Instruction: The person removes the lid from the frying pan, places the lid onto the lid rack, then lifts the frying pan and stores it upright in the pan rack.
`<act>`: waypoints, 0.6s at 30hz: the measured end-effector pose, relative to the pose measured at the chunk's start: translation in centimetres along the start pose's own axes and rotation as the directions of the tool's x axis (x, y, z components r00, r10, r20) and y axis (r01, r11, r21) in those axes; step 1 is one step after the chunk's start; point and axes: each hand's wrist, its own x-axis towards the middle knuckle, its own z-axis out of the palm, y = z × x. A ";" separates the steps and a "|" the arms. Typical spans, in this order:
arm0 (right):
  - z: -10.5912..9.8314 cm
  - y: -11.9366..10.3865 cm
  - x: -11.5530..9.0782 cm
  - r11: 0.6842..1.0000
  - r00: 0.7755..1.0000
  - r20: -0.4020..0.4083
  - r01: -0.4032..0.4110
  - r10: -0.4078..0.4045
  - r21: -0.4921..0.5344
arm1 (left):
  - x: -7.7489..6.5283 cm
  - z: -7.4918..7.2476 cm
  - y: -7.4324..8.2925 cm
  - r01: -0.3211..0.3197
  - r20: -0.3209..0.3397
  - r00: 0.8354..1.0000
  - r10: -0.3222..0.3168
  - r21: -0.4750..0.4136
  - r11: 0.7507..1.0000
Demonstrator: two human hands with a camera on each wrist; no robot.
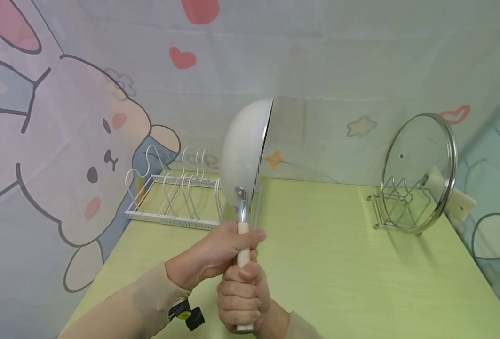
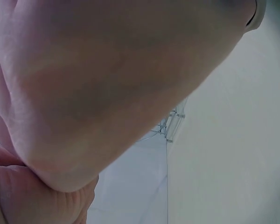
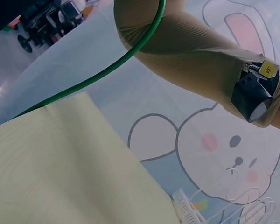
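Observation:
A white, deep frying pan (image 1: 243, 150) is held up on its side in the head view, its rounded outside to the left and its dark-edged opening to the right. My left hand (image 1: 226, 242) grips the upper part of its cream handle (image 1: 243, 230), below the metal joint, with the thumb across the front. Right below it, my right hand (image 1: 242, 296) wraps its fingers round the handle's lower end. In the left wrist view, my left hand (image 2: 93, 93) fills much of the picture and hides the pan. The right wrist view shows the left forearm's sleeve (image 3: 191, 65).
Behind the pan, at the table's back left, stands a white wire rack (image 1: 169, 219). A glass lid (image 1: 419, 165) with a metal rim and cream handle leans upright in a small metal rack (image 1: 376, 214) at the right. A printed cloth (image 1: 309, 70) hangs behind the green table (image 1: 338, 273).

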 end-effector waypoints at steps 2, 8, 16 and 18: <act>-0.1 0.0 -0.1 1.000 1.000 0.004 -0.002 0.002 0.001 | 0.0 0.0 -0.1 0.000 -0.005 1.000 0.000 0.003 1.000; -0.2 0.2 -0.4 1.000 1.000 0.011 -0.006 0.005 0.001 | 0.2 0.2 -0.5 0.005 -0.021 1.000 -0.005 0.011 1.000; -0.3 0.4 -1.0 1.000 1.000 0.000 0.002 -0.002 -0.001 | 0.3 0.4 -1.1 0.003 -0.025 1.000 -0.003 0.006 1.000; -0.3 0.4 -1.1 1.000 1.000 -0.002 -0.001 0.001 -0.005 | 0.3 0.4 -1.3 -0.001 -0.026 1.000 0.001 0.004 1.000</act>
